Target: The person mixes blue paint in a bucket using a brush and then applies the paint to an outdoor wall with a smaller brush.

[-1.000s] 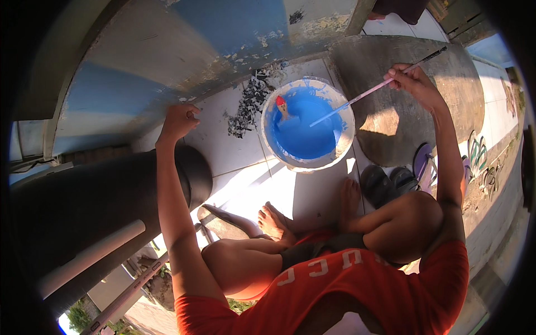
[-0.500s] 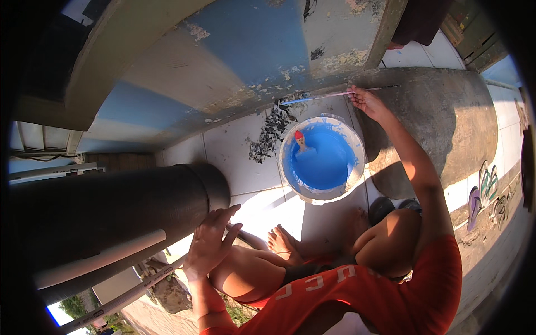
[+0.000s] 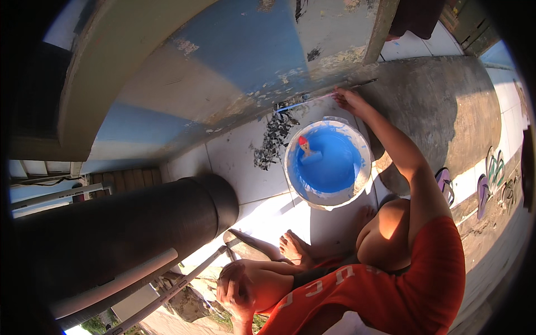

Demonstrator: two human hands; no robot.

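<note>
My right hand is closed on a long thin stick, blue at its left end and dark at its right end. The stick's blue end lies beside dark flakes at the foot of the wall. Below that hand stands a pale bucket of blue paint. In it rests a paintbrush with a red handle tip, its bristles sunk in the paint. My left hand is over my left knee, apart from the bucket; motion smears its fingers.
A peeling wall in blue and pale patches runs along the far side. A large black cylinder lies at the left, with a pale pipe near it. At the right are a grey worn slab and several sandals.
My right hand and the stick have shifted slightly left along the wall's foot. My left hand has dropped from beside the black cylinder to my knee. The view has shifted a little.
</note>
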